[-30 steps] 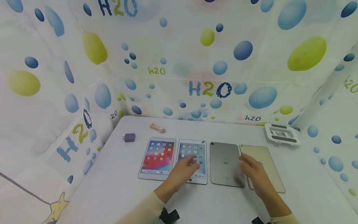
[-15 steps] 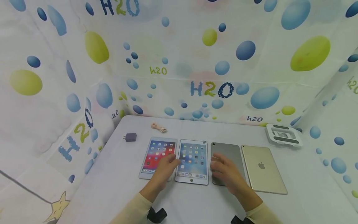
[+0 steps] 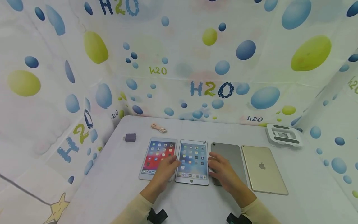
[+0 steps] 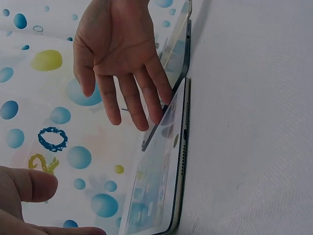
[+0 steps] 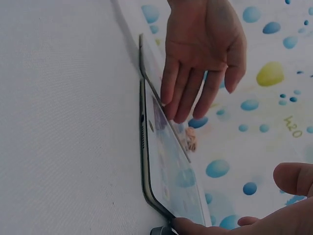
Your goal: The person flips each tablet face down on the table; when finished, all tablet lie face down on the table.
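A white-framed tablet (image 3: 192, 179) lies face up between my two hands, its screen showing app icons. My left hand (image 3: 163, 171) is at its left side, over the edge of another white tablet (image 3: 156, 152) with a red and blue screen. At the right side is my right hand (image 3: 225, 174), above a grey tablet (image 3: 233, 155) lying face down. The fingers of both hands are loosely extended, palms facing each other, and neither grips anything. In the right wrist view a right fingertip (image 5: 188, 225) is right at the middle tablet's edge.
A gold tablet (image 3: 265, 174) lies face down at the row's right end. Behind the row are a dark charger plug (image 3: 130, 137), a coiled pinkish cable (image 3: 158, 128) and a white plastic stand-like item (image 3: 283, 136). A patterned curtain (image 3: 179, 62) rises behind the table.
Both hands have moved left, from over the middle white tablet and the gold tablet to either side of the middle white one. The tablets stay in place; the last half second shows little motion.
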`<control>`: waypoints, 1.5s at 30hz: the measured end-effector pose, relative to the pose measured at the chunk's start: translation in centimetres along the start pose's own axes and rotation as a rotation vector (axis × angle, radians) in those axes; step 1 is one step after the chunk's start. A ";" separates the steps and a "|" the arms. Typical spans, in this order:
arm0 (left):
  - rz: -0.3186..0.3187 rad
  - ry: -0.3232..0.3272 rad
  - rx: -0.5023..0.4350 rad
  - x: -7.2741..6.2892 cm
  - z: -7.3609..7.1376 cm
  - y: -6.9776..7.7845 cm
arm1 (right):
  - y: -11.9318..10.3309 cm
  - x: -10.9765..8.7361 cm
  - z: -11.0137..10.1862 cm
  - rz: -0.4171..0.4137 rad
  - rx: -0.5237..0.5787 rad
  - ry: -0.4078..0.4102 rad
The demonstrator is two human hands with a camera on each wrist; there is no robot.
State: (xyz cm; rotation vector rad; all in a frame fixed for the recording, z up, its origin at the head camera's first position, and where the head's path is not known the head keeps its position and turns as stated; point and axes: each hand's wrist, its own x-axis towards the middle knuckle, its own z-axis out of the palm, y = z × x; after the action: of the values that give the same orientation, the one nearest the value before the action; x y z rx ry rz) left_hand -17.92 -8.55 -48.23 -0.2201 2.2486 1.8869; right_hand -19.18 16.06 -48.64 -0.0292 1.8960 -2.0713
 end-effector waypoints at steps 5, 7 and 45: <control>-0.011 -0.012 -0.012 0.0 0.2 0.1 | 0.0 0.0 -0.1 0.007 0.007 -0.008; -0.013 -0.022 -0.019 0.0 0.2 0.1 | 0.0 0.0 -0.2 0.010 0.008 -0.012; -0.014 -0.107 -0.272 0.0 1.7 0.5 | 0.2 1.3 -0.7 -0.093 0.149 0.010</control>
State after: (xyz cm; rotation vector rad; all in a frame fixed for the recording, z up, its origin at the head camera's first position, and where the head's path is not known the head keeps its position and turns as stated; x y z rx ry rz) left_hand -17.96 -6.78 -48.04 -0.1691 1.9143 2.1388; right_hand -20.54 16.42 -49.16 -0.0736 1.7722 -2.2727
